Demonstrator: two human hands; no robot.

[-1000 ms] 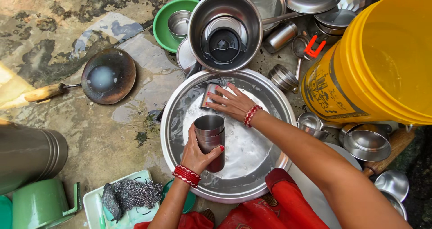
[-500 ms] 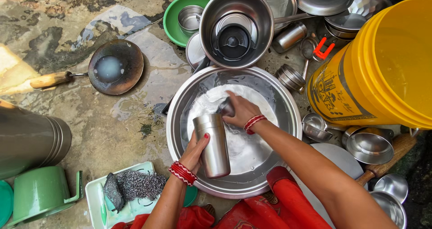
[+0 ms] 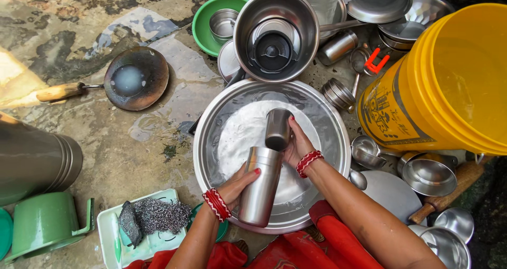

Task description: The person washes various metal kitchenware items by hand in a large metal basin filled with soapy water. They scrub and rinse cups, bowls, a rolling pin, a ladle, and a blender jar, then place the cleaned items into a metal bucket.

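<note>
Nearest the person: a white tray (image 3: 113,232) holding a steel-wool scrubber (image 3: 161,215), just left of the left forearm. Left hand (image 3: 238,183) wraps its fingers around a tall steel tumbler (image 3: 260,187), held tilted over the near rim of the wide steel basin (image 3: 338,137). Right hand (image 3: 297,145) is closed around a shorter steel cup (image 3: 278,129), open mouth turned away from the wrist; the cup sits just above the tumbler's top, and whether they touch cannot be told. Both vessels hang over the white soapy water (image 3: 237,137) in the basin.

Right of the basin: yellow bucket (image 3: 449,84), with small steel bowls (image 3: 428,174) at its foot.

Left: green mug (image 3: 45,224), then a dark pan with wooden handle (image 3: 134,79).

Farthest: a deep steel pot (image 3: 275,34) and a green bowl (image 3: 203,23).
</note>
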